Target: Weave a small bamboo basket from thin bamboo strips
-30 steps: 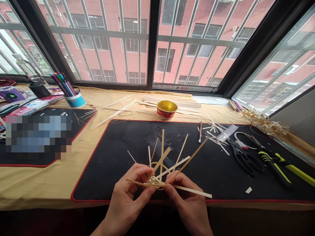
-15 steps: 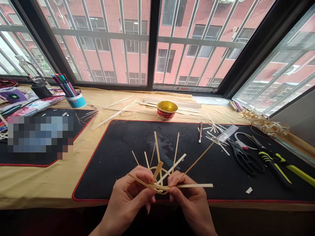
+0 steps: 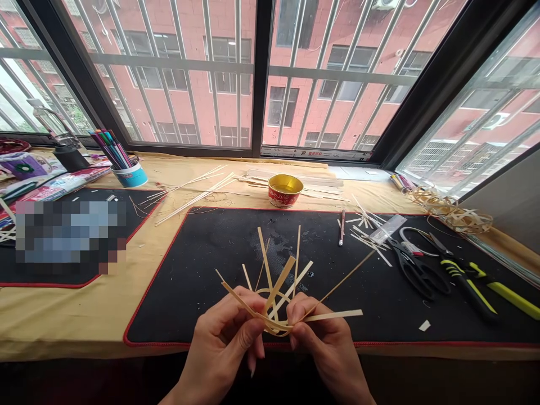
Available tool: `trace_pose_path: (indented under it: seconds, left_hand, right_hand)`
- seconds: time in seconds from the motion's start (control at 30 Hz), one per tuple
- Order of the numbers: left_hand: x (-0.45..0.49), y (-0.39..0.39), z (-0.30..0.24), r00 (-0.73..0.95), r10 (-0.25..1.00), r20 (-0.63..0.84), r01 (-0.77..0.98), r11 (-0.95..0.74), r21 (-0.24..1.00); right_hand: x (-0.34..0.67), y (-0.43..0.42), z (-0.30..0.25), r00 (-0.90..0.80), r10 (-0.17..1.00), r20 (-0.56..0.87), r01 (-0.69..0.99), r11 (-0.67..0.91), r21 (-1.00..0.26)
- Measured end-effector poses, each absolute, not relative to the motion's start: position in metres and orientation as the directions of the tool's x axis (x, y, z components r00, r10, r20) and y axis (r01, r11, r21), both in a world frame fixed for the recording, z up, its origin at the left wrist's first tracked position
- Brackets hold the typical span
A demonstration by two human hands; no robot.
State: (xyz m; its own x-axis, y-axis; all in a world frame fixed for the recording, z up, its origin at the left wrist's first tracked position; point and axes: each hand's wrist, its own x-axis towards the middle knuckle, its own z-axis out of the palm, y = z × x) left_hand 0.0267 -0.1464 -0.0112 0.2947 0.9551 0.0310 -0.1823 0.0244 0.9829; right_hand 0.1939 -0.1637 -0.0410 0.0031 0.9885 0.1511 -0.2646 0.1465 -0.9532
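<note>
Head-camera view: the left hand and right hand are working close together above a black mat with a red edge, each narrowly pinching a bundle of bamboo strips between thumb and fingers. The bundle is sitting between the hands, just above the mat's near edge, with a thin curved strip forming a low hoop behind it. Several strips are fanning upward and outward, while a flat strip is projecting toward the right and a long thin sliver is reaching toward a pair of black scissors, ending just short of them. The fingers are hiding the points where the strips cross, so the weave order cannot be made out, and the wrists are being cut off by the lower frame edge. The mat is extending well beyond the strip ends on both sides. Loose strip offcuts are lying beyond the sliver's tip, and a yellow-and-black handled tool is lying to the right of the scissors. A red bowl with a yellow interior is standing on a yellow cloth beyond the mat. A pixelated patch is obscuring part of the adjoining mat on the left, so whatever lies there cannot be identified.
</note>
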Motion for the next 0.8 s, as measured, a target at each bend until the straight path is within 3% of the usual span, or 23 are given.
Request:
trace_pose_path:
  seconds: [0.4, 0.47, 0.67, 0.8]
  left_hand:
    - [0.024, -0.144, -0.006, 0.411, 0.896, 0.166, -0.193, -0.092, 0.977]
    - [0.024, -0.143, -0.005, 0.404, 0.897, 0.177, -0.174, -0.115, 0.978]
    - [0.021, -0.141, 0.004, 0.362, 0.882, 0.302, 0.032, -0.336, 0.941]
    - [0.016, -0.138, 0.010, 0.418, 0.816, 0.399, 0.109, -0.481, 0.870]
  right_hand:
    - [0.199, -0.163, -0.047, -0.020, 0.990, 0.142, -0.350, 0.126, -0.928]
    - [0.198, -0.163, -0.045, -0.008, 0.985, 0.173, -0.297, 0.163, -0.941]
    - [0.195, -0.165, -0.032, 0.011, 0.930, 0.367, 0.062, 0.366, -0.929]
    - [0.194, -0.166, -0.031, -0.022, 0.900, 0.434, 0.147, 0.433, -0.889]
